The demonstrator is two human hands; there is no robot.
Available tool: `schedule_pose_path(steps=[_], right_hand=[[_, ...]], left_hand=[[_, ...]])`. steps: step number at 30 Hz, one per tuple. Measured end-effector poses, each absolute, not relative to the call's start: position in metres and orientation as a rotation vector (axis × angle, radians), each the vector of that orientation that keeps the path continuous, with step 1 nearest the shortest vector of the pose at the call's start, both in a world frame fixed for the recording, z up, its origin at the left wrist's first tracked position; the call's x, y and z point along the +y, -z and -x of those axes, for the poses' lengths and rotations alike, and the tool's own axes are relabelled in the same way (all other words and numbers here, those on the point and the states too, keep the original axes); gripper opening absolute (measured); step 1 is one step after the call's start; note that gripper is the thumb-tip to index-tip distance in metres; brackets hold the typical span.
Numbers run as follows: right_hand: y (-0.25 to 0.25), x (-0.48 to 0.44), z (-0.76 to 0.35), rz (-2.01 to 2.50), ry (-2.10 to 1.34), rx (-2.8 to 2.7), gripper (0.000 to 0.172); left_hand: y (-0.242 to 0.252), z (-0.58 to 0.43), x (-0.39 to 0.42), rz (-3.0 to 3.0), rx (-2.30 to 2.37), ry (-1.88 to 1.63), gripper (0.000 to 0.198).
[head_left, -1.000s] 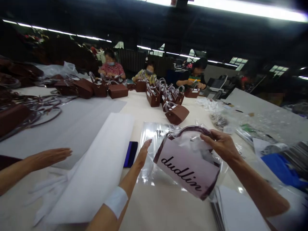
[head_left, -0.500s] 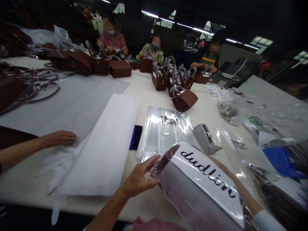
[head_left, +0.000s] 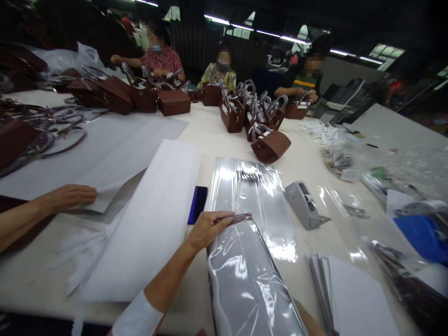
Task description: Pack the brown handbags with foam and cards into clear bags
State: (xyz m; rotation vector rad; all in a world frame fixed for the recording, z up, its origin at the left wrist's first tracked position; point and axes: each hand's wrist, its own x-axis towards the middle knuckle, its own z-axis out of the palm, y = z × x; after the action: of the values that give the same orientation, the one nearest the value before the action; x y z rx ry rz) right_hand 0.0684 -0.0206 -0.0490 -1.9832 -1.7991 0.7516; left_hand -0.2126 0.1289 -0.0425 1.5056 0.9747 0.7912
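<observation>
A package in clear shiny plastic (head_left: 245, 275) is tilted toward me at the lower middle. A grey panel shows through its film, and brown material shows at its top edge. My left hand (head_left: 208, 228) pinches that top edge near its left corner, thumb and fingers closed on it. Of my right hand (head_left: 308, 319), only a blurred bit of skin shows at the package's lower right side; its fingers are hidden behind the package. Flat clear plastic sleeves (head_left: 252, 200) lie on the table just beyond the package.
A co-worker's hand (head_left: 75, 195) holds a grey sheet at left. White foam sheet (head_left: 147, 224), phone (head_left: 198, 204) and grey tape dispenser (head_left: 304, 205) surround the sleeves. Stacked white cards (head_left: 357, 294) lie right. Brown handbags (head_left: 271, 145) stand farther back, with several people behind.
The package has turned, so its lettered white panel no longer shows and a grey side does. My left hand has moved onto its top edge. The co-worker's hand has lifted a sheet.
</observation>
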Motion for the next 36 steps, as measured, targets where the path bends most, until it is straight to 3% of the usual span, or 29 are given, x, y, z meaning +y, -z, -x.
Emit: schedule_pose_path(steps=[4, 8, 10, 13, 17, 22, 28, 31, 34, 36], right_hand=[[0.029, -0.001, -0.073, 1.922, -0.655, -1.809, 0.038], [-0.009, 0.046, -0.035, 1.091, -0.606, -2.372, 0.049], [-0.019, 0.061, -0.009, 0.961, -0.63, -2.523, 0.05], [-0.018, 0.065, 0.013, 1.004, -0.626, -2.523, 0.046], [-0.008, 0.055, 0.01, 0.945, -0.629, -2.526, 0.046], [0.001, 0.05, -0.002, 0.903, -0.688, -2.51, 0.046], [0.003, 0.056, 0.003, 0.987, -0.653, -2.182, 0.025], [-0.003, 0.071, 0.008, 1.188, -0.627, -2.114, 0.038], [-0.009, 0.096, 0.016, 1.315, -0.809, -2.2, 0.058], [-0.011, 0.113, 0.022, 1.371, -1.007, -2.21, 0.046]], left_hand=[[0.045, 0.214, 0.133, -1.618, 0.983, -0.78, 0.03], [0.042, 0.208, 0.141, -1.605, 0.987, -0.7, 0.03], [0.042, 0.203, 0.142, -1.628, 1.053, -0.758, 0.026], [0.045, 0.199, 0.136, -1.755, 1.187, -0.975, 0.022], [0.046, 0.204, 0.119, -2.052, 1.005, -1.123, 0.023], [0.04, 0.223, 0.105, -2.169, 0.763, -0.965, 0.037], [0.047, 0.232, 0.093, -2.105, 0.775, -0.923, 0.041], [0.05, 0.223, 0.089, -1.912, 1.004, -1.051, 0.038], [0.046, 0.214, 0.092, -1.626, 1.173, -1.074, 0.033], [0.044, 0.212, 0.097, -1.479, 1.179, -1.054, 0.025]])
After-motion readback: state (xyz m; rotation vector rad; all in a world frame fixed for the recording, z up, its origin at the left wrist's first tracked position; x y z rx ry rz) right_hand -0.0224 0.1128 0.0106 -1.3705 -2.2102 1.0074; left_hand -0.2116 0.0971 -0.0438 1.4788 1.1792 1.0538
